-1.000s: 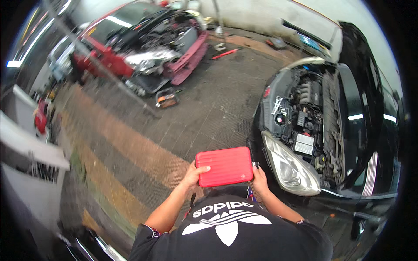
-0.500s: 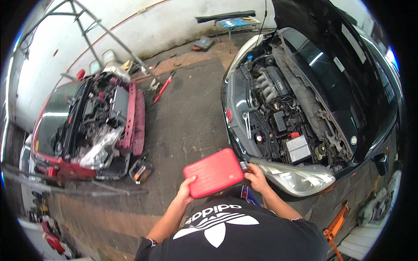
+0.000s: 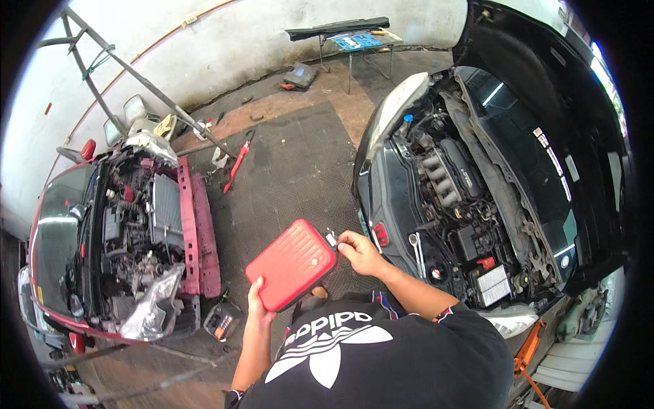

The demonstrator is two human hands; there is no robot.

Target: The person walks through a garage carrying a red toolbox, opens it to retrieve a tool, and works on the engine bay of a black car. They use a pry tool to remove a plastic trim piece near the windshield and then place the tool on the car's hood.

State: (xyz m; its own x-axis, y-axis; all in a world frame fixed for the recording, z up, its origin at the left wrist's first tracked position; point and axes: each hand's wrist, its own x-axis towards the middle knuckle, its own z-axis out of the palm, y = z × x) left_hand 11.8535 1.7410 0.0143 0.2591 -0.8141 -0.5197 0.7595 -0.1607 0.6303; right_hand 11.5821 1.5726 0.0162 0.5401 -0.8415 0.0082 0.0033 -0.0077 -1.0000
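A red ribbed hard case (image 3: 291, 264) is held tilted in front of my black shirt. My left hand (image 3: 259, 300) grips its left edge, thumb on the ribbed face and fingers underneath. At the case's upper right corner a small pale and silvery piece (image 3: 332, 239) sticks out. My right hand (image 3: 361, 253) is closed in a pinch beside that piece; what lies between the fingertips is too small to make out. Just right of that hand, a wrench-like metal tool (image 3: 417, 255) lies on the front panel of a black car (image 3: 392, 184) with its hood up.
A red car (image 3: 199, 235) with its front end stripped stands at the left. An open tool case (image 3: 222, 322) and a red long-handled item (image 3: 237, 165) lie on the floor. Farther back are a grey toolbox (image 3: 298, 76) and a folding table (image 3: 351, 68). An orange jack (image 3: 528, 351) sits lower right.
The case has shifted left and tilted more steeply, my left hand still on it. My right hand has moved up and left, along the case's right edge. The view has turned too.
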